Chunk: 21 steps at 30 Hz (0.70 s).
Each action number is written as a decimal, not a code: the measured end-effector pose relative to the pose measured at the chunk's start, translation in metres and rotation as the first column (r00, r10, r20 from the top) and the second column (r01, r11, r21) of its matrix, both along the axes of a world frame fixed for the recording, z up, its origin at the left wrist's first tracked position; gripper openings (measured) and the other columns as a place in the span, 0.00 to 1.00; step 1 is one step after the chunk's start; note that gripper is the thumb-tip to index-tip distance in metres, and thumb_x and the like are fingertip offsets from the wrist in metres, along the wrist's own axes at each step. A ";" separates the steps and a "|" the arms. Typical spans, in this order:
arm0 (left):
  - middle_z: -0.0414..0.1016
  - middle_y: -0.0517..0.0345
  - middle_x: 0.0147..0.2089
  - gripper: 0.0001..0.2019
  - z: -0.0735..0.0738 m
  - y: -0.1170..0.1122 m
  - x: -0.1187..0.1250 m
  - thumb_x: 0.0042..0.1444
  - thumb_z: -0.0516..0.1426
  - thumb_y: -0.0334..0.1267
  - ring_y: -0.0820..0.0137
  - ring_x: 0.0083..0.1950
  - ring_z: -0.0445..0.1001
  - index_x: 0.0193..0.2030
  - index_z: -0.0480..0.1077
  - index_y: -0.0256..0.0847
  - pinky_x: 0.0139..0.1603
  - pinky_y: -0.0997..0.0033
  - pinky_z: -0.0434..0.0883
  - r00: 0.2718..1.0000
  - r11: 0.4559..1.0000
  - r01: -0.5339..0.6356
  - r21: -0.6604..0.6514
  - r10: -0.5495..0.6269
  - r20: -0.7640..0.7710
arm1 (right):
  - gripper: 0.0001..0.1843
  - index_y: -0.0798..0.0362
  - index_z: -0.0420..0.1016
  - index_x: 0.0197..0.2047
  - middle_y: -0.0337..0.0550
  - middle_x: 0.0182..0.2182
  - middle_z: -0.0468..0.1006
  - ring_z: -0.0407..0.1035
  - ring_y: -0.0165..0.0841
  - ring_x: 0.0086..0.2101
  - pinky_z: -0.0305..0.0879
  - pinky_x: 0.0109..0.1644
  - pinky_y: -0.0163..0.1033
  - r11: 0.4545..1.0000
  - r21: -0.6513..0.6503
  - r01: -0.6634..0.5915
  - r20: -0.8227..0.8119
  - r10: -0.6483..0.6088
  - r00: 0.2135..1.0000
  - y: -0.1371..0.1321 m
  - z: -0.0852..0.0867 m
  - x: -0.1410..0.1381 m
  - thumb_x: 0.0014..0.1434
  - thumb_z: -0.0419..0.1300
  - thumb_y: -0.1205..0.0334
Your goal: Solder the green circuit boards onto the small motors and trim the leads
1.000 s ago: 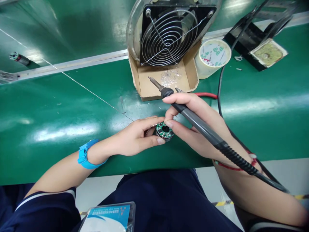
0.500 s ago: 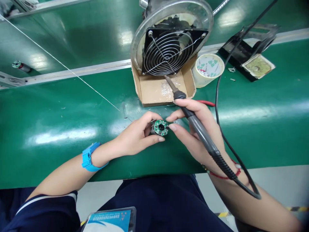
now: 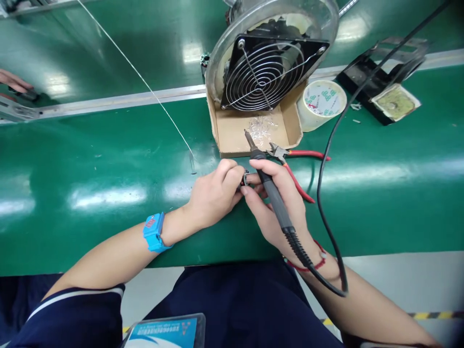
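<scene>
My left hand point(image 3: 215, 195) is closed around a small motor with a round circuit board point(image 3: 245, 179), most of it hidden by the fingers. The board now faces away to the right, edge-on to me. In my right hand point(image 3: 286, 208) lies a soldering iron point(image 3: 275, 195), gripped by its dark handle, the tip pointing up and away over a cardboard box point(image 3: 232, 140). The right thumb and fingertips also meet at the motor's board end. Just right of the hands rest red-handled side cutters point(image 3: 281, 152), jaws by the box.
A fan with a wire guard point(image 3: 261, 84) stands behind the box, which holds wire clippings. Right of it are a tape roll point(image 3: 324, 104) and a black iron stand with a sponge point(image 3: 395, 104). Another person's hand point(image 3: 14, 79) is at far left. The iron's cable point(image 3: 322, 193) loops right.
My left hand has turned the motor so its board faces right. My right hand has come left against it, uncovering the side cutters. Another person's hand has appeared at far left.
</scene>
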<state>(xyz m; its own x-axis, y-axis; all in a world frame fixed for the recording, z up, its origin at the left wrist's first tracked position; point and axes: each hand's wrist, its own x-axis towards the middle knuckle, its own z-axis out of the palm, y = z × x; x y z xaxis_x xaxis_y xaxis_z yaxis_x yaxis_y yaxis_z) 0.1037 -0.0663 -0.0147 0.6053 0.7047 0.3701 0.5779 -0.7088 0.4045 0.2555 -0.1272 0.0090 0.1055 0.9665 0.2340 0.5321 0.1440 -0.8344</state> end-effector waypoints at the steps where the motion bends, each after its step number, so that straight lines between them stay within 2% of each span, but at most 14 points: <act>1: 0.71 0.49 0.49 0.13 0.000 0.001 -0.001 0.60 0.54 0.32 0.64 0.43 0.74 0.52 0.61 0.40 0.29 0.70 0.66 1.000 0.998 0.006 -0.066 -0.005 0.013 | 0.21 0.46 0.66 0.59 0.42 0.46 0.79 0.73 0.33 0.39 0.72 0.44 0.42 1.000 0.021 -0.022 0.103 0.020 0.994 0.003 -0.001 0.002 0.64 0.58 0.64; 3: 0.71 0.49 0.50 0.16 0.000 0.004 -0.004 0.58 0.55 0.32 0.66 0.43 0.73 0.53 0.60 0.39 0.34 0.69 0.69 0.997 0.963 0.020 -0.269 0.001 0.078 | 0.18 0.49 0.69 0.58 0.44 0.41 0.80 0.70 0.36 0.37 0.67 0.41 0.44 0.994 0.043 -0.104 0.394 0.079 0.916 0.010 -0.002 0.008 0.65 0.55 0.65; 5: 0.71 0.51 0.47 0.16 0.000 0.008 -0.009 0.58 0.55 0.31 0.71 0.38 0.70 0.52 0.60 0.39 0.35 0.70 0.69 0.979 0.866 0.058 -0.496 0.049 0.200 | 0.18 0.53 0.71 0.58 0.46 0.35 0.79 0.66 0.38 0.34 0.61 0.37 0.45 0.982 0.027 -0.189 0.618 0.133 0.775 0.016 -0.001 0.015 0.66 0.53 0.66; 7: 0.71 0.56 0.42 0.11 0.000 0.014 -0.014 0.60 0.51 0.32 0.74 0.33 0.66 0.50 0.61 0.39 0.34 0.72 0.67 0.936 0.754 0.118 -0.646 0.133 0.325 | 0.19 0.55 0.72 0.58 0.45 0.30 0.78 0.65 0.39 0.33 0.58 0.36 0.45 0.966 0.002 -0.258 0.718 0.178 0.673 0.019 0.002 0.021 0.67 0.52 0.66; 8: 0.70 0.58 0.39 0.08 0.000 0.016 -0.015 0.62 0.50 0.33 0.75 0.32 0.66 0.48 0.62 0.39 0.33 0.72 0.66 0.915 0.716 0.141 -0.683 0.170 0.367 | 0.19 0.55 0.72 0.58 0.45 0.29 0.78 0.65 0.39 0.32 0.57 0.36 0.45 0.959 0.001 -0.283 0.740 0.190 0.646 0.019 0.004 0.024 0.67 0.52 0.66; 9: 0.69 0.60 0.36 0.06 0.001 0.018 -0.016 0.64 0.48 0.34 0.75 0.32 0.66 0.45 0.63 0.40 0.34 0.73 0.66 0.903 0.697 0.150 -0.701 0.192 0.385 | 0.18 0.55 0.72 0.58 0.44 0.28 0.79 0.66 0.38 0.32 0.57 0.36 0.45 0.954 0.008 -0.300 0.753 0.192 0.630 0.018 0.005 0.026 0.67 0.52 0.66; 11: 0.68 0.62 0.32 0.06 0.003 0.021 -0.016 0.65 0.48 0.34 0.75 0.33 0.66 0.39 0.64 0.40 0.36 0.72 0.65 0.913 0.708 0.139 -0.692 0.178 0.366 | 0.19 0.55 0.71 0.60 0.43 0.29 0.80 0.68 0.36 0.30 0.60 0.36 0.45 0.951 0.059 -0.304 0.743 0.161 0.649 0.015 0.007 0.031 0.67 0.54 0.65; 13: 0.67 0.63 0.30 0.08 0.006 0.021 -0.014 0.64 0.49 0.32 0.75 0.32 0.65 0.34 0.64 0.39 0.36 0.72 0.63 0.946 0.756 0.121 -0.643 0.109 0.306 | 0.22 0.52 0.70 0.62 0.44 0.37 0.84 0.73 0.35 0.33 0.66 0.39 0.44 0.957 0.140 -0.255 0.628 0.114 0.770 0.007 0.006 0.036 0.65 0.58 0.64; 15: 0.67 0.63 0.29 0.08 0.008 0.019 -0.013 0.63 0.50 0.29 0.75 0.32 0.65 0.31 0.64 0.38 0.36 0.72 0.62 0.969 0.815 0.118 -0.567 0.029 0.245 | 0.23 0.48 0.72 0.61 0.45 0.45 0.83 0.77 0.35 0.39 0.72 0.44 0.43 0.974 0.189 -0.126 0.406 0.039 0.913 -0.003 0.002 0.042 0.62 0.62 0.64; 16: 0.67 0.62 0.29 0.08 0.009 0.018 -0.013 0.62 0.50 0.28 0.74 0.32 0.65 0.31 0.64 0.38 0.36 0.72 0.62 0.976 0.838 0.121 -0.532 -0.003 0.218 | 0.22 0.46 0.74 0.59 0.44 0.46 0.83 0.78 0.36 0.39 0.74 0.44 0.44 0.982 0.183 -0.039 0.274 -0.012 0.962 -0.009 0.000 0.045 0.60 0.64 0.64; 18: 0.68 0.61 0.30 0.08 0.009 0.017 -0.012 0.60 0.50 0.27 0.73 0.33 0.66 0.30 0.64 0.38 0.36 0.72 0.62 0.985 0.868 0.119 -0.482 -0.042 0.167 | 0.18 0.45 0.79 0.52 0.43 0.40 0.84 0.79 0.36 0.34 0.77 0.36 0.43 0.985 0.119 0.124 0.024 -0.128 0.991 -0.021 -0.005 0.050 0.58 0.66 0.64; 21: 0.69 0.60 0.30 0.08 0.008 0.016 -0.011 0.60 0.50 0.26 0.72 0.33 0.66 0.31 0.65 0.39 0.36 0.71 0.62 0.993 0.889 0.086 -0.449 -0.038 0.115 | 0.11 0.47 0.82 0.44 0.42 0.31 0.82 0.77 0.35 0.25 0.74 0.24 0.40 0.971 0.029 0.239 -0.221 -0.227 0.949 -0.035 -0.011 0.052 0.56 0.67 0.64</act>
<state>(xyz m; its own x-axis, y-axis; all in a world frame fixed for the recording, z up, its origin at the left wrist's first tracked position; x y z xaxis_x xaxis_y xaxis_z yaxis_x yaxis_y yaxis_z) 0.0930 -0.0502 -0.0067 0.6303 0.7721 0.0814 0.4780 -0.4685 0.7430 0.3078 -0.1623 -0.0023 0.3795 0.8953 0.2334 0.3659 0.0864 -0.9266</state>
